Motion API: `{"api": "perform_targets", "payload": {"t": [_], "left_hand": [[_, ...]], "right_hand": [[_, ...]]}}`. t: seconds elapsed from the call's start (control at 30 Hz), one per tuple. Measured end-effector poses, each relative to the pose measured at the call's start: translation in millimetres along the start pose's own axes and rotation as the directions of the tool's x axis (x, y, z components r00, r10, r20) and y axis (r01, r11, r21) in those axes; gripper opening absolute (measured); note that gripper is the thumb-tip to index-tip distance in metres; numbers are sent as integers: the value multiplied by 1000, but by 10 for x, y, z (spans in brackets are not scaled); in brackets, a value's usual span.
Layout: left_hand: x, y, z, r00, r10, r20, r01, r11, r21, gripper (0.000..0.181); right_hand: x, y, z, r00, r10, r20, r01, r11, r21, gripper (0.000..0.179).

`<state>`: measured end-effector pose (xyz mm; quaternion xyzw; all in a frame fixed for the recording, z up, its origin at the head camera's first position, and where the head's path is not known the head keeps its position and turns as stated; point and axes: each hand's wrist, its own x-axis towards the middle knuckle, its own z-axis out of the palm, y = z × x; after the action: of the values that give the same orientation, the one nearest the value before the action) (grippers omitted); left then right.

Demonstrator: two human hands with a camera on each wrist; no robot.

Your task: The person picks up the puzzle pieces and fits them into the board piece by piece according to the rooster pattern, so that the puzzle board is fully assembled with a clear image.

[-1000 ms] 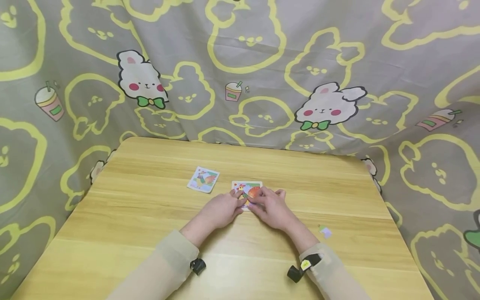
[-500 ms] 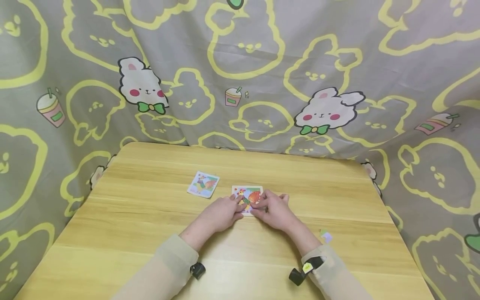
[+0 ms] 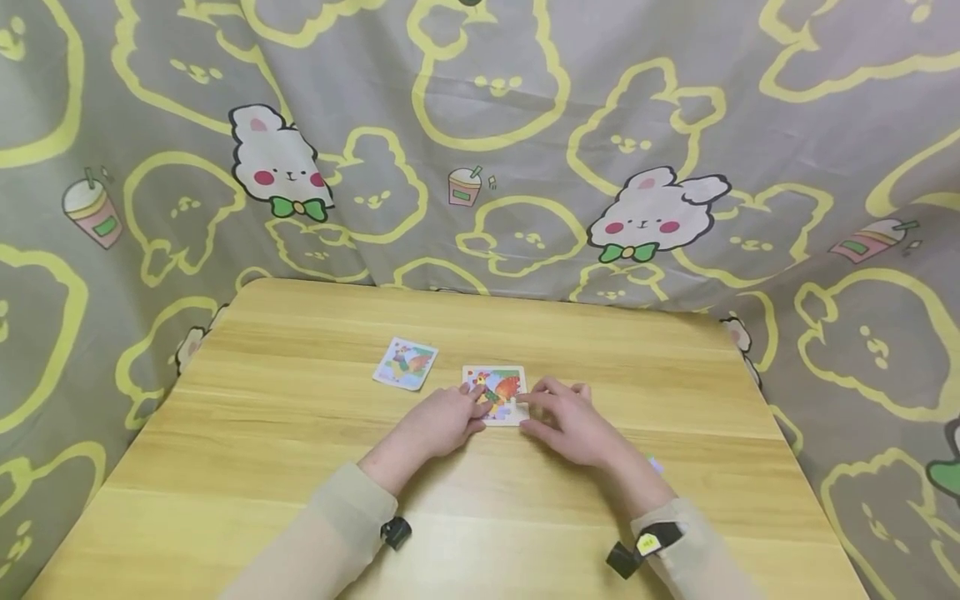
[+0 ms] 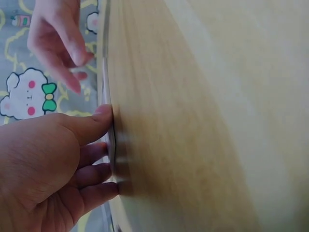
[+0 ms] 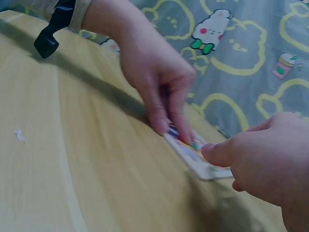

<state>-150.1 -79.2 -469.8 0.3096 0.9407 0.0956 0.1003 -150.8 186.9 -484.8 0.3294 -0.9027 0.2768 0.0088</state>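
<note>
A small square jigsaw puzzle (image 3: 506, 387) with a rooster picture and white border lies mid-table. Its lower right shows a pale bare patch. My left hand (image 3: 446, 421) holds the puzzle's left side, thumb at the near edge and fingers over the picture, hiding part of it. Just off the right edge hovers my right hand (image 3: 573, 421), fingers loosely bent and nothing visible between them. In the right wrist view its thumb is over the puzzle corner (image 5: 205, 171). A loose puzzle piece (image 3: 656, 463), lilac and green, shows partly behind the right forearm.
A card (image 3: 406, 364) with the same rooster picture lies left of the puzzle. The wooden table (image 3: 300, 483) ends at a patterned curtain (image 3: 517, 108) on the far side. Black wrist cameras sit on both sleeves.
My right hand has lifted off the puzzle and shifted right, uncovering its lower right corner. The right forearm now covers more of the loose piece. My left hand stays in place.
</note>
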Motion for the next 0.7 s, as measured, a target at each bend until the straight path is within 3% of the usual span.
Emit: {"api": "perform_targets", "payload": {"t": [0.27,0.47,0.7], "left_hand": [[24,-30,18,999,27,-30,-27,1000,-9,41],[32,-41,13,999,26,-19,-27,999,-19,41],[27,-60,3,999,25,-21,-25,999,-39,41]], "right_hand": [[-416,193,-355,997,82,2,-82,996,31,46],[-774,426,-538,996,88,-22,-88,996,12,49],[-1117,570,-761,984,177,28,-177,984,10,54]]}}
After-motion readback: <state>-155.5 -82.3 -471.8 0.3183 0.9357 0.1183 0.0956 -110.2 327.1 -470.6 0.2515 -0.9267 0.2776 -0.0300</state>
